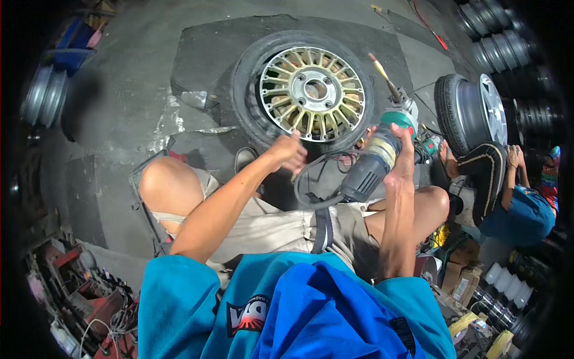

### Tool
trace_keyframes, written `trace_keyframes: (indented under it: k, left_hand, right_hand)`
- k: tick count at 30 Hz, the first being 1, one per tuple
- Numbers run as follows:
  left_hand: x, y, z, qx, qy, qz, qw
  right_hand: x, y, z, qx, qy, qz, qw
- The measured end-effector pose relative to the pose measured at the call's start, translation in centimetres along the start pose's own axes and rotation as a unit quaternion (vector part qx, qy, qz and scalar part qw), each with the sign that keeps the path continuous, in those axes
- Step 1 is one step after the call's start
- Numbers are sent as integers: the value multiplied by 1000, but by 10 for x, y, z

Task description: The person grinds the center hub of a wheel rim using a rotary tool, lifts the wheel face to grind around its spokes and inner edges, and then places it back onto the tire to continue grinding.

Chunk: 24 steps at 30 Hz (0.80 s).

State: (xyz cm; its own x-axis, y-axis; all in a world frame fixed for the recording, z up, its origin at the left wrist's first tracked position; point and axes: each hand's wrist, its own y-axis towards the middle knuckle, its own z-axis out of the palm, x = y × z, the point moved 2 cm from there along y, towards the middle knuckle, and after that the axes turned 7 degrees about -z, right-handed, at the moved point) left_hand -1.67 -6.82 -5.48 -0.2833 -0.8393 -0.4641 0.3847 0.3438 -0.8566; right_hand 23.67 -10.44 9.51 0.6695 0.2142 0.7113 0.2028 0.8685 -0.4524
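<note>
My right hand (400, 146) is closed round the body of an electric grinder (365, 170). The tool has a dark vented body, yellowish tape round its middle and a green collar. From its metal head a thin spindle with a pale tip (380, 70) points up and left. A spoked alloy wheel rim (287, 110) lies face up on a tyre (246, 113) on the floor before me. My left hand (289, 153) is by the rim's near edge, its fingers curled and smeared by motion. Whether it holds anything is unclear.
A power cord (300, 185) loops beside the grinder. To the right stands another tyre with a wheel (457, 113), near a seated person in a blue shirt (520, 215). Stacked rims (502, 51) line the right side. Red tool boxes (98, 311) with tangled cables sit lower left.
</note>
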Motion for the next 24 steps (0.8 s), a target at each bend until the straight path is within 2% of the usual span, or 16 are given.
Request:
trace_keyframes:
  k: [1, 2, 4, 5, 6, 8, 9, 11, 12, 13, 16, 17, 18, 19, 21, 24]
  left_hand:
    - [-11, -15, 6, 21, 139, -23, 990]
    - [-19, -31, 18, 24, 194, 2, 981]
    - [-39, -45, 34, 15, 266, 138, 954]
    - [-51, -51, 40, 10, 301, 216, 929]
    - [-61, -52, 47, 12, 300, 215, 929]
    - [-81, -50, 64, 18, 227, 276, 934]
    - [-86, -45, 74, 16, 225, 273, 935]
    - [-95, -36, 93, -23, 249, 283, 926]
    - [-96, -38, 101, -108, 355, 377, 849]
    - [-99, -40, 105, -115, 415, 310, 848]
    - [-100, -18, 101, -234, 519, 320, 757]
    - [-100, -13, 96, -275, 553, 327, 715]
    - [-91, 2, 90, -338, 544, 372, 671]
    - [-88, 7, 85, -363, 559, 358, 654]
    - [-84, 16, 75, -327, 624, 333, 627]
    - [-79, 10, 56, -272, 616, 370, 640]
  right_hand:
    - [6, 0, -2, -3, -5, -4, 1000]
    - [12, 1, -6, -2, -92, -13, 996]
    - [27, 4, -15, -20, -254, -23, 967]
    - [31, 10, -21, -22, -255, -22, 966]
    - [35, 18, -26, 2, -323, -34, 946]
    - [43, 34, -29, 41, -429, -47, 901]
    - [45, 44, -32, 43, -430, -43, 901]
    - [49, 59, -40, 52, -492, -102, 863]
    - [51, 62, -40, 31, -482, -106, 869]
    - [53, 67, -46, 30, -480, -102, 871]
    - [57, 77, -51, -15, -393, -22, 919]
    - [55, 81, -56, -20, -389, -20, 921]
    - [55, 88, -61, -32, -382, -47, 922]
    - [56, 94, -63, -45, -375, -75, 923]
    - [58, 93, -61, -59, -371, -53, 925]
    - [58, 85, -46, -30, -350, -43, 935]
